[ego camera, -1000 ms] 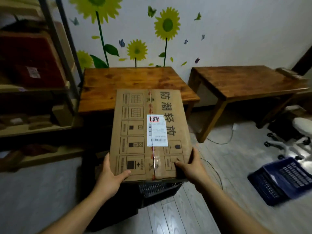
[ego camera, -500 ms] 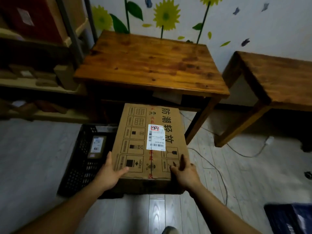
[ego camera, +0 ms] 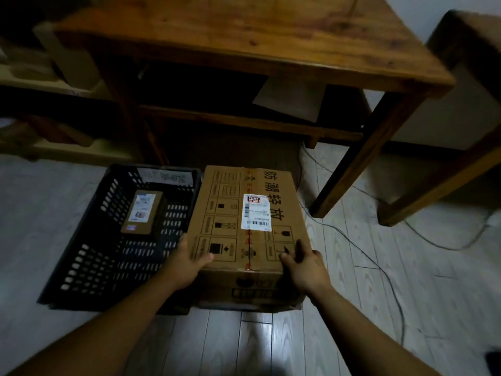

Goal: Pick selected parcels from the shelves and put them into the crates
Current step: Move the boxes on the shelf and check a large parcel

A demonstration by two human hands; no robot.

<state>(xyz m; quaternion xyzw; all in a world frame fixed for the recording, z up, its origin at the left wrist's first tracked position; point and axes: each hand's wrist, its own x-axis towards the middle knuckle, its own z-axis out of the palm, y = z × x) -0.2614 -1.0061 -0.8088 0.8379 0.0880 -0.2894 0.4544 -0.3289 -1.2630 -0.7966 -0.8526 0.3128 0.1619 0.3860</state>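
Figure: materials around the crate.
Crate [ego camera: 89,253]: black matt plastic, perforated walls. Box [ego camera: 248,240] beside it: brown matt cardboard, with a white paper label [ego camera: 256,212]. Table [ego camera: 244,36] behind the crate: knotty wood with a slight sheen. Floor [ego camera: 352,294] beneath the crate: pale, smooth wood-grain planks.

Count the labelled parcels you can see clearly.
2: the big box at the crate's right edge, the small box inside the crate. The dark shelves may hide more.

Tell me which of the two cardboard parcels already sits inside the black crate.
The small parcel, lying flat on the black crate's floor. The large carton is gripped by the left hand and right hand at the crate's right side.
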